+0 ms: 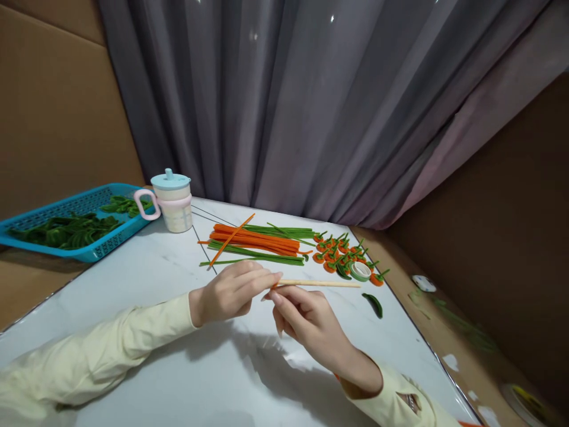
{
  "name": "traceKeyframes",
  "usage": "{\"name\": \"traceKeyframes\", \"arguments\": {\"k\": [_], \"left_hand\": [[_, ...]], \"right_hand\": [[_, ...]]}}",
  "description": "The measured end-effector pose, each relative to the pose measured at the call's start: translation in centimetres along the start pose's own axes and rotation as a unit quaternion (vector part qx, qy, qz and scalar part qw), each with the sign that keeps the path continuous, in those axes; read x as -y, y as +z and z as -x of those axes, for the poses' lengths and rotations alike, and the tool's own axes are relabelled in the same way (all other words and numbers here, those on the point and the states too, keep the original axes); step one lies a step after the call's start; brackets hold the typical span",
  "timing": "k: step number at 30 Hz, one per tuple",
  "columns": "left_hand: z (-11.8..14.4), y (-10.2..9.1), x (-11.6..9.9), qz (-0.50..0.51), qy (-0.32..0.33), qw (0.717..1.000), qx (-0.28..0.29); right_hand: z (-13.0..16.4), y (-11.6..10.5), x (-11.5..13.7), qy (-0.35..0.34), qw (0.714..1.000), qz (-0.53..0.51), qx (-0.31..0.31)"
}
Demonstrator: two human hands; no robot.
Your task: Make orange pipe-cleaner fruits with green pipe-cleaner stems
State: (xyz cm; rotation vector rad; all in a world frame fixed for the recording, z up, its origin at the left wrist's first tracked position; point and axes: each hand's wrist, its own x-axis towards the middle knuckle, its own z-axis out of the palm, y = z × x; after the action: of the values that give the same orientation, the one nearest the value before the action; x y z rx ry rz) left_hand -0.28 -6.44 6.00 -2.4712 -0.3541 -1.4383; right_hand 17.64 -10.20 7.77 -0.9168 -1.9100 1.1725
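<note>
My left hand (235,290) is closed, its fingertips pinching one end of a thin wooden stick (324,284). The stick points right, passing just above my right hand (309,317). Thumb and finger of that hand are pressed together at the same end, on an orange pipe cleaner (274,286), of which only a small bit shows at the stick. Beyond my hands lie a bundle of orange pipe cleaners (258,240) and bundles of green pipe cleaners (267,256). Several small orange coils with green stems (331,256) are grouped to the right.
A green tape roll (360,271) sits beside the coils, with a curved dark green piece (372,305) nearer me. At left stand a lidded cup (175,207) with a pink handle and a blue basket (95,254) of green pieces. A grey curtain (284,118) hangs behind the white table (186,367).
</note>
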Motion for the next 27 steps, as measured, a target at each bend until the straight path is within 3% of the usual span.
{"name": "traceKeyframes", "arguments": {"k": [9,16,21,24,27], "left_hand": [[0.2,-0.3,0.7,-0.043,0.046,0.997,0.041],[-0.1,-0.1,0.5,-0.073,0.080,0.991,0.072],[0.0,0.4,0.0,-0.089,0.064,0.987,0.114],[-0.1,0.5,-0.2,-0.070,0.061,0.988,0.124],[-0.6,0.3,-0.4,-0.014,0.043,0.987,0.151]], "right_hand": [[-0.1,-1.6,1.2,-0.051,0.988,0.144,0.012],[0.6,-2.5,0.5,-0.141,0.938,0.316,0.013],[0.8,-2.4,0.1,-0.154,0.914,0.375,0.025],[0.5,-2.6,0.2,-0.209,0.872,0.442,0.003],[0.3,-2.9,0.3,-0.277,0.795,0.539,-0.039]]}}
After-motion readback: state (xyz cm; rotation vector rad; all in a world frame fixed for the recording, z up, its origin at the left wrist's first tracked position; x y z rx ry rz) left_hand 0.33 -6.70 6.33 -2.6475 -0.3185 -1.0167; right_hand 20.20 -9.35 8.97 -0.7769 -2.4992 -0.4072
